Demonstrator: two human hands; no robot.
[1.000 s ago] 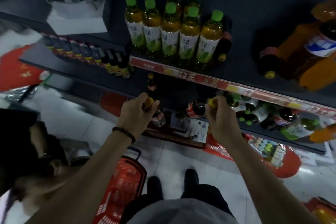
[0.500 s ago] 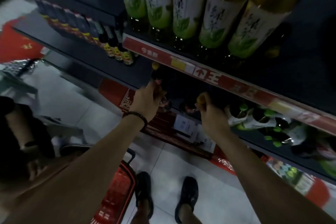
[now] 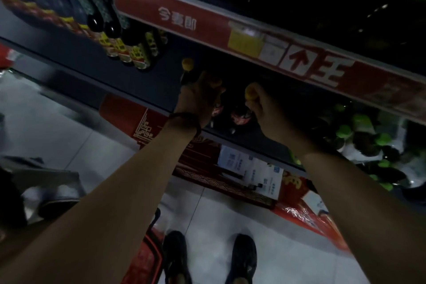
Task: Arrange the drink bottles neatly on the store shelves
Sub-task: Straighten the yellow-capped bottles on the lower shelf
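- Step in hand, I judge: setting two yellow-cap bottles onto the dark shelf (image 3: 147,71), mid-frame, under the red price strip (image 3: 207,18).
- Left hand (image 3: 198,97), fingers curled round the neck of left bottle (image 3: 216,110); the cap just peeks out above the knuckles.
- Right hand (image 3: 265,108) wraps the neck of right bottle (image 3: 241,115), cap showing at the top of the fist.
- The two bottles are near each other, roughly upright. Bases are dark, so cannot tell if they touch the shelf.
- Third bottle (image 3: 187,64), yellow cap, stands just beyond the left hand.
- Green-cap bottles (image 3: 362,122) lie jumbled at right of frame.
- Next move, likely: seat both bases, line them up beside the third bottle, let go.
- Needs care: low clearance under the strip, and the neighbour could tip.
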